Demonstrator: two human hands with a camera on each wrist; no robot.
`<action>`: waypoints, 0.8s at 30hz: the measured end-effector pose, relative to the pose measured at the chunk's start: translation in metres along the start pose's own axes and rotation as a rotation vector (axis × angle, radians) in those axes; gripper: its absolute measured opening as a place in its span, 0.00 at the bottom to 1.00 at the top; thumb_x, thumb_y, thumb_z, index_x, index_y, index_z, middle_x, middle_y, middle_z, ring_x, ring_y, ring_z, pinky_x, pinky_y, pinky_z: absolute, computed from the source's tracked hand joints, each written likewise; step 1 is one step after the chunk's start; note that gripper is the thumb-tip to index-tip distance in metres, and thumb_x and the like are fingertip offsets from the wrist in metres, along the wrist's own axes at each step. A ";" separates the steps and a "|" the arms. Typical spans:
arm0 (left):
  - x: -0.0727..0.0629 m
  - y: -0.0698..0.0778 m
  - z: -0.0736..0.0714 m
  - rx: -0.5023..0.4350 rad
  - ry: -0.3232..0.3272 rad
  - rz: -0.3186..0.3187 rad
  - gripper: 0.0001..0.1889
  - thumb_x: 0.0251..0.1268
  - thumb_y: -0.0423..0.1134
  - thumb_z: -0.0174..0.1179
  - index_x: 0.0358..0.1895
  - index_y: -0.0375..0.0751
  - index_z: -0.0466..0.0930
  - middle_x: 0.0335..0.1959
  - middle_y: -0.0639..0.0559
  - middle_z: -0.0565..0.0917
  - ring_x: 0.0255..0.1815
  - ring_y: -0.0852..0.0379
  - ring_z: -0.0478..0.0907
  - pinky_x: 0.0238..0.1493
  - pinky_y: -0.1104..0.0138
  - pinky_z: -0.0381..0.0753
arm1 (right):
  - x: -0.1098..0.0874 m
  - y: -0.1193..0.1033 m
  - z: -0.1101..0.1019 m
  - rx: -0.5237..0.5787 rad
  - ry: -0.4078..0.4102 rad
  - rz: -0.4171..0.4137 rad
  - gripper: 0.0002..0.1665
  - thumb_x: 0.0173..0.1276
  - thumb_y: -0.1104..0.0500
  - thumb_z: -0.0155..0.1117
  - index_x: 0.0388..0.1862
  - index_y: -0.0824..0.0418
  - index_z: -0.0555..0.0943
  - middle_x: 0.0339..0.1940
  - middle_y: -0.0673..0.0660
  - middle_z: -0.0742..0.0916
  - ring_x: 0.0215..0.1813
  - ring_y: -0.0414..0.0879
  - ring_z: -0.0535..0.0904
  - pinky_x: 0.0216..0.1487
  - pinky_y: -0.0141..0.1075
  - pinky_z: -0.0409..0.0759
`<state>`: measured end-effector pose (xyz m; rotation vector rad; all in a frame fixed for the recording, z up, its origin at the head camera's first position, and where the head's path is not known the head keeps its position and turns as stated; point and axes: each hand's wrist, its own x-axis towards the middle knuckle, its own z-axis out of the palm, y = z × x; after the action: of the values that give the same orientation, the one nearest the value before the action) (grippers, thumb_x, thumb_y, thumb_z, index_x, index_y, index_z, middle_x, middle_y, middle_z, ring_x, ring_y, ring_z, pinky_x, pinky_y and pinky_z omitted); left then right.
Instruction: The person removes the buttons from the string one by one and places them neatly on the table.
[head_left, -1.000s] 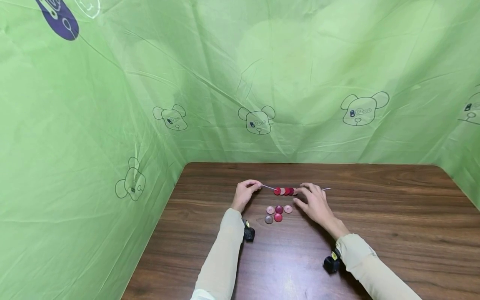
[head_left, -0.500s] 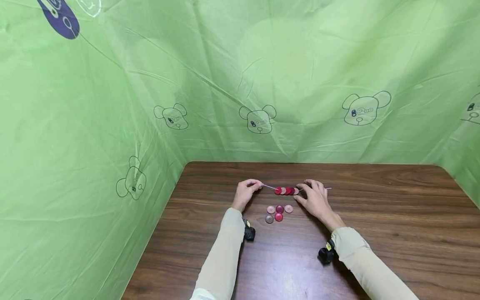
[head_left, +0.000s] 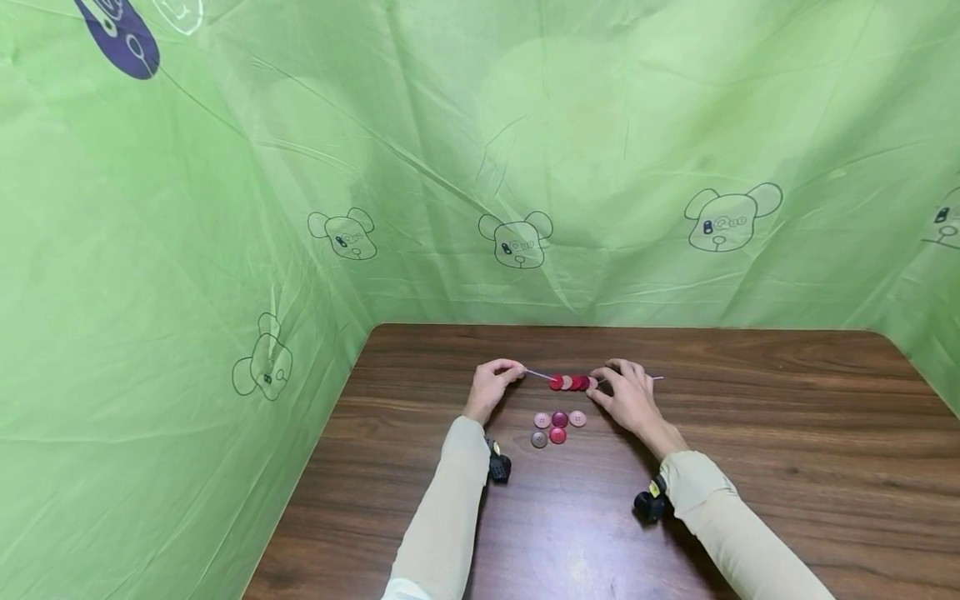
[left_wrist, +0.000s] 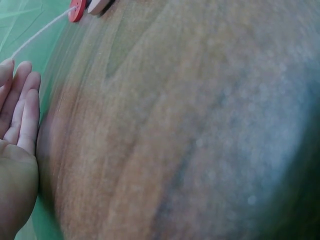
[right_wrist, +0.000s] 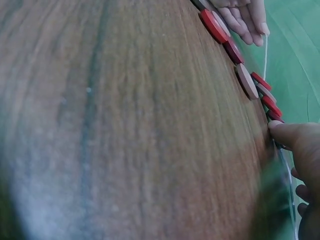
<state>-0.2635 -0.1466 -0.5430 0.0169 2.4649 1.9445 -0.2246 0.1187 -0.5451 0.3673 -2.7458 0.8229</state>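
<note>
My left hand (head_left: 491, 390) pinches one end of a thin pale cord (head_left: 540, 374) between thumb and forefinger, its other fingers fairly straight in the left wrist view. From there the cord runs slanting to a red button (left_wrist: 76, 10) at the left end of an overlapping row of red, pink and dark red buttons (head_left: 576, 382) threaded on it. At the row's right end, my right hand (head_left: 630, 404) has thumb and forefinger around the last pink button, mostly covered by the fingertips. The cord's other tail (head_left: 657, 378) sticks out beyond the right hand.
Nearer me lie several loose buttons: pink (head_left: 542, 420), dark red (head_left: 559, 419), red (head_left: 557, 435) and grey (head_left: 539, 438). The brown wooden table (head_left: 787, 467) ends at a green fabric wall (head_left: 630, 283) behind and at the left.
My right hand has moved slightly left and closed its thumb and forefinger at the last pink button. The left hand stays in place with the cord.
</note>
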 end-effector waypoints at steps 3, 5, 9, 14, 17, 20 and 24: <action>0.000 0.000 0.000 -0.002 0.002 0.003 0.06 0.63 0.39 0.63 0.37 0.42 0.87 0.34 0.46 0.88 0.37 0.57 0.81 0.42 0.67 0.79 | 0.000 0.000 0.000 -0.002 -0.005 0.004 0.18 0.61 0.50 0.68 0.47 0.56 0.82 0.59 0.65 0.75 0.63 0.66 0.62 0.56 0.59 0.58; 0.000 0.000 0.000 -0.003 0.001 0.006 0.06 0.63 0.39 0.63 0.36 0.42 0.87 0.34 0.46 0.88 0.37 0.57 0.81 0.42 0.66 0.79 | 0.000 -0.001 0.000 -0.004 -0.007 0.005 0.17 0.61 0.49 0.68 0.46 0.56 0.82 0.59 0.65 0.75 0.63 0.65 0.62 0.56 0.59 0.58; 0.000 -0.002 -0.001 -0.001 -0.001 0.006 0.07 0.62 0.41 0.64 0.36 0.43 0.87 0.34 0.47 0.88 0.37 0.58 0.81 0.42 0.67 0.79 | 0.000 -0.002 0.000 -0.009 -0.006 0.001 0.17 0.61 0.50 0.68 0.46 0.56 0.82 0.58 0.65 0.76 0.62 0.65 0.63 0.56 0.58 0.58; 0.000 -0.003 -0.001 -0.003 -0.004 0.009 0.07 0.61 0.43 0.65 0.36 0.44 0.87 0.34 0.48 0.88 0.36 0.59 0.80 0.42 0.68 0.78 | 0.000 -0.001 0.000 -0.016 0.006 -0.006 0.15 0.61 0.50 0.68 0.45 0.55 0.82 0.57 0.64 0.77 0.61 0.64 0.64 0.55 0.57 0.59; 0.000 -0.002 -0.001 -0.005 -0.005 0.009 0.06 0.62 0.41 0.64 0.35 0.44 0.87 0.33 0.48 0.87 0.36 0.58 0.80 0.41 0.68 0.78 | 0.000 -0.001 0.000 -0.023 0.021 -0.011 0.15 0.61 0.50 0.68 0.44 0.56 0.83 0.57 0.64 0.77 0.61 0.64 0.65 0.56 0.57 0.59; 0.000 -0.002 -0.001 -0.006 -0.005 0.010 0.06 0.62 0.41 0.64 0.35 0.44 0.87 0.33 0.48 0.87 0.36 0.59 0.80 0.41 0.68 0.78 | -0.001 0.000 0.001 -0.025 0.034 -0.015 0.15 0.61 0.51 0.69 0.43 0.56 0.83 0.57 0.64 0.78 0.61 0.64 0.65 0.57 0.57 0.59; 0.001 -0.002 -0.001 -0.009 -0.005 0.016 0.06 0.62 0.40 0.64 0.35 0.43 0.87 0.33 0.48 0.87 0.35 0.60 0.80 0.41 0.68 0.78 | -0.001 0.002 0.000 -0.025 0.047 -0.021 0.15 0.61 0.51 0.69 0.43 0.57 0.83 0.56 0.64 0.78 0.60 0.64 0.66 0.56 0.57 0.59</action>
<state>-0.2645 -0.1483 -0.5446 0.0422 2.4605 1.9597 -0.2238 0.1202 -0.5466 0.3662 -2.7019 0.7809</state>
